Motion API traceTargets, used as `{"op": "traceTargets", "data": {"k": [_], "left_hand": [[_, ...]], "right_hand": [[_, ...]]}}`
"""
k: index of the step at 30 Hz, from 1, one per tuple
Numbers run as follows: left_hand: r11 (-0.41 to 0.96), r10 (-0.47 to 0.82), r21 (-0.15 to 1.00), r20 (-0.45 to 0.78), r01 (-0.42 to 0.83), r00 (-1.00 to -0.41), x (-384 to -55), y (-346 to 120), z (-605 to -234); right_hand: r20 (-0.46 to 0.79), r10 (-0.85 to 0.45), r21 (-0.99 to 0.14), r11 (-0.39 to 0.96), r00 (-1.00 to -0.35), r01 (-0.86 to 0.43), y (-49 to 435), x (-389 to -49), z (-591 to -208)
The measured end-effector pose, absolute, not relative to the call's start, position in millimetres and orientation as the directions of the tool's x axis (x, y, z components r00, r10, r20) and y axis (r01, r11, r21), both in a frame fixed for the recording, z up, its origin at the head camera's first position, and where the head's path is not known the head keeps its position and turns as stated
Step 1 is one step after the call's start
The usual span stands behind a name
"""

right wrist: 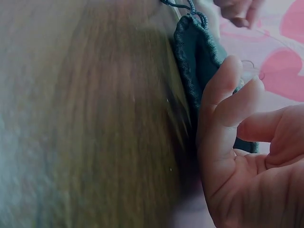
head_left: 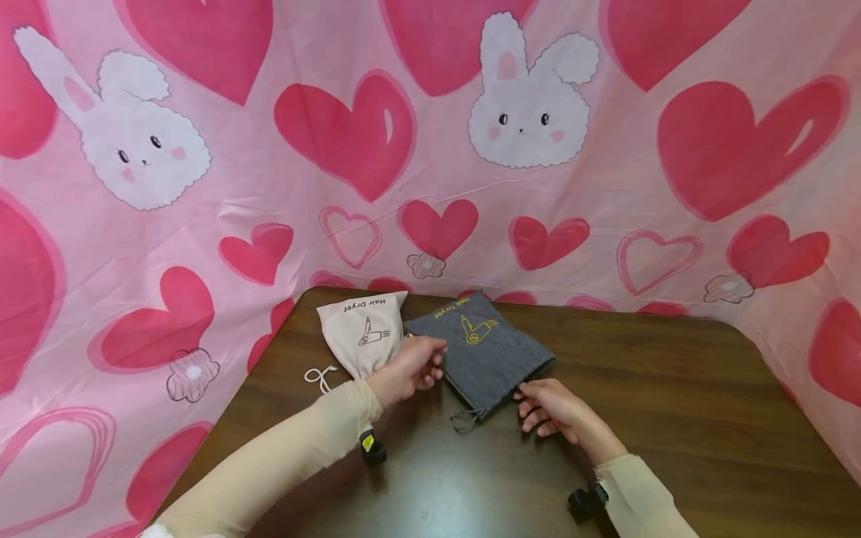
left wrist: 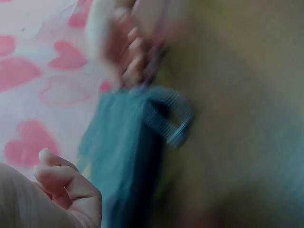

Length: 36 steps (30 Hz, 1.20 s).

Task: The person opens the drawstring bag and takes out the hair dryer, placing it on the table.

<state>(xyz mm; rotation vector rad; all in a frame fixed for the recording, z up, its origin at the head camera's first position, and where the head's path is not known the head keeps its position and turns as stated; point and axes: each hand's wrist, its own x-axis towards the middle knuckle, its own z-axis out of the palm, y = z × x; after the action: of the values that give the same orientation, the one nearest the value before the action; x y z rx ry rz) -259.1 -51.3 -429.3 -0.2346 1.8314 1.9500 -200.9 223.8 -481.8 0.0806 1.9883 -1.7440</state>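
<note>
A dark grey drawstring pouch with a yellow hair dryer print lies at a slant on the table, its grey cord toward me. My right hand pinches its near right edge between thumb and index finger, the other fingers loosely bent. My left hand is at the pouch's left edge, fingers bent and fingertips right at the fabric; I cannot tell whether they grip it. Beside it, partly behind my left hand, is a cream drawstring pouch with a dark hair dryer print. In the left wrist view the grey pouch looks blurred.
Both pouches are near the back edge of a dark brown wooden table. A white looped cord trails left from the cream pouch. Pink cloth with hearts and rabbits hangs behind and beside the table.
</note>
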Motion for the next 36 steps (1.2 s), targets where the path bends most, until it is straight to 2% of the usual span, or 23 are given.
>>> {"op": "traceTargets", "data": {"k": [4,7,9,13,16,19,21,27,36], "left_hand": [[-0.07,0.172,0.918,-0.375,-0.39,-0.911,-301.8,-61.4,-407.5],[-0.048,0.13,0.937,-0.337,-0.346,-0.932,-335.2,-68.3,-402.1],[0.031,0.117,0.953,-0.303,-0.301,-0.946,-353.6,-71.2,-402.9],[0.3,0.127,0.937,-0.224,-0.178,-0.966,-376.2,-72.4,-409.2],[0.519,0.139,0.854,-0.137,-0.046,-0.981,-382.9,-69.7,-414.5],[0.633,0.168,0.773,-0.088,0.039,-0.982,-384.5,-65.3,-419.0],[0.645,0.199,0.762,-0.095,0.057,-0.975,-384.7,-61.8,-420.6],[0.693,0.271,0.72,-0.224,0.028,-0.936,-381.0,-54.8,-420.6],[0.702,0.198,0.71,-0.269,-0.055,-0.943,-378.5,-55.3,-422.5]], "right_hand": [[-0.399,-0.258,-0.915,0.179,-0.88,0.362,227.3,-202.0,-481.7],[-0.4,-0.262,-0.915,0.177,-0.878,0.364,228.2,-202.9,-480.9],[-0.403,-0.264,-0.913,0.176,-0.876,0.367,228.6,-203.4,-480.2],[-0.406,-0.261,-0.912,0.173,-0.876,0.372,229.1,-205.6,-479.0],[-0.405,-0.262,-0.913,0.173,-0.876,0.37,229.8,-206.9,-478.1],[-0.408,-0.266,-0.911,0.177,-0.873,0.372,231.1,-206.3,-477.7],[-0.409,-0.267,-0.91,0.181,-0.873,0.372,231.9,-205.1,-477.6],[-0.402,-0.266,-0.913,0.187,-0.876,0.363,232.2,-203.6,-478.4],[-0.408,-0.242,-0.909,0.194,-0.88,0.368,239.0,-207.4,-477.2]]}}
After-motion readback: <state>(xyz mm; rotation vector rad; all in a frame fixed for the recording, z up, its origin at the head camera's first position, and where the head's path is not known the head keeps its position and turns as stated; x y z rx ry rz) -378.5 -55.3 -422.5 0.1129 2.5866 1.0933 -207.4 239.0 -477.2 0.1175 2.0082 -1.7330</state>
